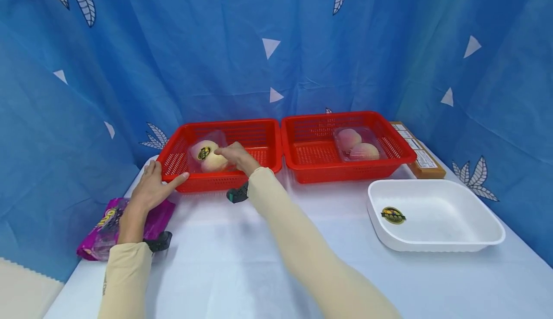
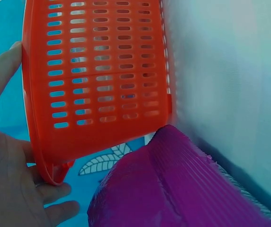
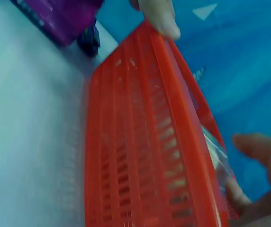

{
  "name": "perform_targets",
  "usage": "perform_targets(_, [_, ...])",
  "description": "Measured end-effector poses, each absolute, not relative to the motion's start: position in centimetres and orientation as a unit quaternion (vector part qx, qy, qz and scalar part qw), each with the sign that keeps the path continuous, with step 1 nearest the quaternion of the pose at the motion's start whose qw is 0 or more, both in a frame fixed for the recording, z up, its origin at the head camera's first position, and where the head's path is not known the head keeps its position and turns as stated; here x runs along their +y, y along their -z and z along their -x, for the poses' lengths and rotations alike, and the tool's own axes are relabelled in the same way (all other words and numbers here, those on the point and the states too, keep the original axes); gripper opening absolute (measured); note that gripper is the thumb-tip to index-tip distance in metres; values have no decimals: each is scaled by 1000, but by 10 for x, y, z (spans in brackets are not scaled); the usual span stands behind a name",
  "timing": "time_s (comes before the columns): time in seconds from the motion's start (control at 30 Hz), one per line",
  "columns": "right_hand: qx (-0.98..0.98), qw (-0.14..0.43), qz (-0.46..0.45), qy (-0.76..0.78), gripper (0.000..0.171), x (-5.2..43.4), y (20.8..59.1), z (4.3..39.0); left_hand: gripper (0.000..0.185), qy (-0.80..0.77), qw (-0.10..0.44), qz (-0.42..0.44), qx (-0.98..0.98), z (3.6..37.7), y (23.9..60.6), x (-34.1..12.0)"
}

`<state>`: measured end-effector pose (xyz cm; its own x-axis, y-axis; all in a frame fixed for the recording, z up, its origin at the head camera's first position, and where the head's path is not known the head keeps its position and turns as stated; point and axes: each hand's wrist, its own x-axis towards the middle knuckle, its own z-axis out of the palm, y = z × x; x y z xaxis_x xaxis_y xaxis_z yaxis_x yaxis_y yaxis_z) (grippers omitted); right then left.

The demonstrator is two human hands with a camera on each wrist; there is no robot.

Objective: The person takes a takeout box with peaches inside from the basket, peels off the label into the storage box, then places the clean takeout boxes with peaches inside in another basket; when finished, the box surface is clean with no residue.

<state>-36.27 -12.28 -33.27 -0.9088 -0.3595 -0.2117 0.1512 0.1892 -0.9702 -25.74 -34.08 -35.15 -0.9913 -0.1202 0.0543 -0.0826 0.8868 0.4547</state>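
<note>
My left hand (image 1: 149, 189) rests at the near left corner of a red plastic basket (image 1: 211, 184). Its thumb lies along the front rim, its fingers spread past the corner in the left wrist view. Inside that basket, a clear pack of pale peaches (image 1: 214, 162) with a dark round label leans at an angle. My right hand (image 1: 235, 155) reaches over the front rim to the pack's right side. The right wrist view has its fingers parted beside the clear plastic edge (image 3: 213, 144). Below my left wrist lies a purple printed bag (image 1: 160, 220).
A second red basket (image 1: 341, 172) stands close on the right, holding a clear pack of two pinkish peaches (image 1: 364, 152). Further right are a brown box with white labels (image 1: 425, 158) and a white tray (image 1: 436, 247) with a dark oval sticker. Blue curtains surround the white table.
</note>
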Motion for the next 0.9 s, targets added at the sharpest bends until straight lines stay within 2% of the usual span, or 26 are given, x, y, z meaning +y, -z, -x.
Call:
perform_targets(0.13, [752, 175, 25, 635, 51, -111, 335, 365, 112, 237, 40, -52, -969, 257, 351, -341])
perform_targets(0.17, [748, 180, 23, 639, 52, -108, 336, 367, 112, 238, 40, -52, -969, 256, 351, -341])
perform_targets(0.23, [736, 197, 29, 648, 41, -103, 336, 371, 112, 240, 41, -51, -968, 256, 351, -341])
perform_targets(0.33, [711, 219, 51, 666, 11, -96, 333, 378, 112, 243, 44, -50, -968, 256, 350, -340])
perform_targets(0.37, [708, 222, 60, 667, 9, -92, 331, 379, 111, 243, 43, -50, -968, 255, 350, -341])
perform_targets(0.43, [709, 224, 85, 663, 18, -84, 325, 382, 112, 244, 41, -52, -968, 254, 351, -341])
perform_targets(0.53, [711, 218, 125, 656, 20, -64, 310, 385, 112, 245, 38, -52, -967, 254, 352, -342])
perform_targets(0.7, [693, 209, 169, 669, 3, -16, 278, 383, 112, 243, 35, -50, -968, 256, 353, -343])
perform_targets(0.9, [690, 242, 245, 637, 32, 53, 257, 362, 111, 239, 37, -48, -969, 257, 352, -345])
